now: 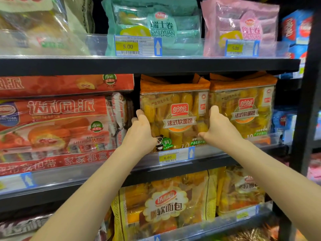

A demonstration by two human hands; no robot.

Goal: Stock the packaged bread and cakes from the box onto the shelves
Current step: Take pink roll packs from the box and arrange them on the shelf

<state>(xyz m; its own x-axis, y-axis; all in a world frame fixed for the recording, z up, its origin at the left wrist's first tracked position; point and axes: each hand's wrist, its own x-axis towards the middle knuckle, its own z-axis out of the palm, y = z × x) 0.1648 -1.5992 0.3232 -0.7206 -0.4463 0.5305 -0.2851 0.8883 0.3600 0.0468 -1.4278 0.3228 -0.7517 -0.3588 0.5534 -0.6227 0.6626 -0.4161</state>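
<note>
Hands, left (141,129) and right (218,126), grip the bread pack (175,112) by its sides on the middle shelf (225,162); seat it upright, flush beside its neighbour (246,105).

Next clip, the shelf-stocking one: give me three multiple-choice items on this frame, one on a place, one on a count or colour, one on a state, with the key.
1. On which shelf does the bread bag held by the hands stand?
A. the top one, with the Swiss rolls
B. the middle one, right of the red pie boxes
C. the bottom one

2. How many orange-topped bags of this kind stand side by side on that shelf?
A. two
B. four
C. six

3. How do the hands meet the bag?
A. only the left hand touches it
B. both hang free
C. the left hand and the right hand hold its two sides

Key: B, it stands beside the red boxes; A, the held bag and its neighbour; C, fingers wrap each edge.
</note>
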